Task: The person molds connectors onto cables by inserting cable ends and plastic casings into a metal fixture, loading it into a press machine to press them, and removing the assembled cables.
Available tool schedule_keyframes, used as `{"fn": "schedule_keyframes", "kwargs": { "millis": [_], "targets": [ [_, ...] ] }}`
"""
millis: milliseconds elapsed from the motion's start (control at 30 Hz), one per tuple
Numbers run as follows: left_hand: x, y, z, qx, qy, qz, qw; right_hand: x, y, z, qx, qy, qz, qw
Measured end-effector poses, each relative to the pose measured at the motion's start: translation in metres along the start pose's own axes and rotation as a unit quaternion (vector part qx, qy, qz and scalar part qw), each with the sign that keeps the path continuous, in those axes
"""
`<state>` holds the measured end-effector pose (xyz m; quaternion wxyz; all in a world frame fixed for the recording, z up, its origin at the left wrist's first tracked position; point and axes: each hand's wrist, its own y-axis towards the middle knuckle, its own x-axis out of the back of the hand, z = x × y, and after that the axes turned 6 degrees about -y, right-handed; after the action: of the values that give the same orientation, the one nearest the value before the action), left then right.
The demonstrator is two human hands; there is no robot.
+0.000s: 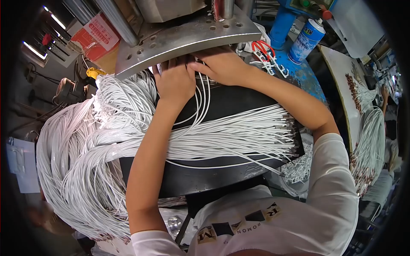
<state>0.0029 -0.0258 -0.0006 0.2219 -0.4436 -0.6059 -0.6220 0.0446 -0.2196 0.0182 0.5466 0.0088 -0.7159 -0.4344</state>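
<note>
Here left hand (176, 82) and right hand (223, 68) sit beside white cables (226, 135) (fingertips hidden; can't tell the grip).

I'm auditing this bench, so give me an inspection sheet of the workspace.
Surface: black worktop, partly covered.
Job's things: several white strands run up toward the metal plate; far ends hidden.
Clutter: spray can; white scraps.
Grips: left grip and right grip reach under the plate; fingertips hidden.
Cables: white bundle crosses beneath the left forearm, spilling off at left.
Surroundings: cardboard box left; side table with more cables right.
</note>
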Motion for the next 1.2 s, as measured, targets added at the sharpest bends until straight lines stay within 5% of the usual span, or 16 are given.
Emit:
{"fn": "schedule_keyframes", "kwargs": {
  "millis": [167,267,400,500,700,767,900,1000,1200],
  "targets": [
    [-0.009,0.004,0.008,-0.026,-0.001,-0.025,0.999,0.004,-0.001,0.006,-0.042,0.069,0.019,0.997],
    [0.015,-0.01,-0.01,0.044,-0.089,0.038,0.994,0.003,-0.012,0.015,-0.107,0.082,0.015,0.991],
    [0.078,-0.039,-0.036,-0.032,-0.305,0.019,0.952,-0.004,-0.016,0.019,-0.095,0.102,-0.054,0.989],
    [0.111,-0.074,-0.043,-0.056,-0.314,0.098,0.943,-0.004,-0.018,0.018,-0.102,0.08,-0.033,0.991],
    [0.17,-0.146,-0.034,-0.075,-0.308,0.213,0.924,0.072,-0.06,0.048,-0.115,0.118,0.003,0.986],
    [0.191,-0.17,-0.026,-0.061,-0.301,0.254,0.917,0.124,-0.098,0.071,-0.084,0.1,0.133,0.982],
    [0.212,-0.213,-0.021,-0.016,-0.216,0.294,0.931,0.189,-0.164,0.143,-0.084,0.099,0.198,0.972],
    [0.205,-0.23,-0.013,-0.024,-0.081,0.292,0.953,0.196,-0.198,0.154,-0.109,-0.024,0.257,0.96],
    [0.197,-0.236,-0.016,0.004,-0.088,0.253,0.963,0.183,-0.217,0.152,-0.104,-0.086,0.219,0.966]
  ]
}}
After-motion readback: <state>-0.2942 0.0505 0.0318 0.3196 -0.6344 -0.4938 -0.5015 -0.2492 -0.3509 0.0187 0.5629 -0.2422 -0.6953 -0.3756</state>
